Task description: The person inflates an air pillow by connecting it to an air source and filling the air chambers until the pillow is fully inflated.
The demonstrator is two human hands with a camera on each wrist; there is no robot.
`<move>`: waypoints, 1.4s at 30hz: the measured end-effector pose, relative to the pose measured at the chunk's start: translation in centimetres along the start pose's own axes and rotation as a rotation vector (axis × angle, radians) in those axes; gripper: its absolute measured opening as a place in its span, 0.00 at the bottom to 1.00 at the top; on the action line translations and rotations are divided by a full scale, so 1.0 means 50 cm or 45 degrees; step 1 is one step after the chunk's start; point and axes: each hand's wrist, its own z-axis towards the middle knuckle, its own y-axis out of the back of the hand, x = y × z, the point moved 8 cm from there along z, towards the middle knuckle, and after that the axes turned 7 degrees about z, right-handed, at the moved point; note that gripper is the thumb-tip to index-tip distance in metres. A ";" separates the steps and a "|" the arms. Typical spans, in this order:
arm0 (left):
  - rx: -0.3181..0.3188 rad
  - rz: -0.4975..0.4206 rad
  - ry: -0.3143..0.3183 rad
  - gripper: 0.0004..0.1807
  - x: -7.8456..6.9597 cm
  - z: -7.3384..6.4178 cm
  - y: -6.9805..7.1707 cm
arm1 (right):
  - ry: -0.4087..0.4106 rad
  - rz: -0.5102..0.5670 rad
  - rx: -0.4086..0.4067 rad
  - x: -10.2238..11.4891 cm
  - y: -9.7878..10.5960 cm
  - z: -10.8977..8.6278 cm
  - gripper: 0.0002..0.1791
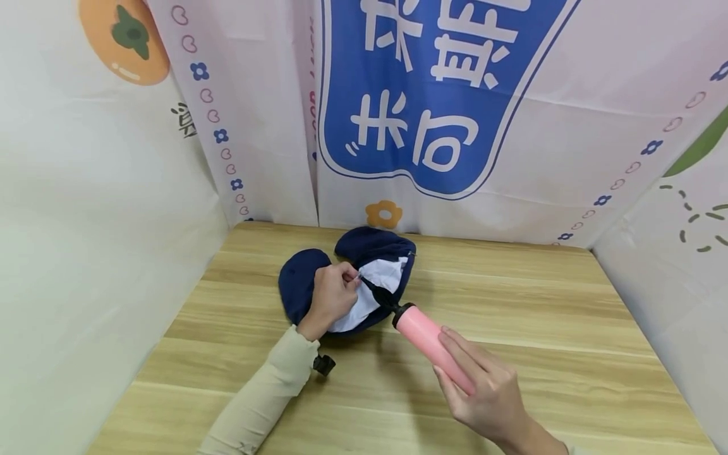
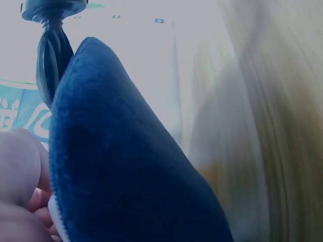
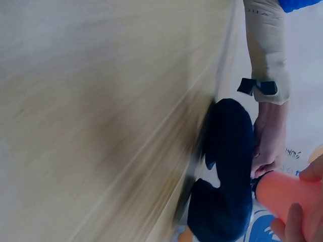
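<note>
A navy U-shaped neck pillow [image 1: 298, 278] lies on the table, unzipped along one edge, with its white inner bladder [image 1: 387, 273] showing. My left hand [image 1: 334, 292] rests over the pillow and pinches what looks like a small clear valve by the bladder. Against those fingertips sits the thin tip of a black nozzle [image 1: 382, 294]. The nozzle belongs to a pink hand pump [image 1: 426, 341], which my right hand [image 1: 483, 388] grips round its barrel. The pillow's navy cover [image 2: 121, 151] hides most of the left fingers in the left wrist view.
Wood-grain table [image 1: 529, 303] surface lies under and around the pillow. Printed cloth [image 1: 273, 114] hangs behind it, with white cloth walls on both sides. A black clip-like piece [image 1: 324, 364] is at the left sleeve's cuff.
</note>
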 end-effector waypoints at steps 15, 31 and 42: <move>0.479 -0.349 0.021 0.10 0.065 -0.014 -0.019 | -0.868 0.446 0.298 -0.152 0.005 -0.060 0.28; 0.678 -0.064 -0.091 0.09 0.044 -0.050 -0.071 | -0.239 0.152 0.471 -0.105 0.018 0.018 0.19; 0.656 0.221 -0.121 0.02 0.034 -0.071 -0.070 | -0.210 0.057 0.602 -0.093 0.002 0.007 0.26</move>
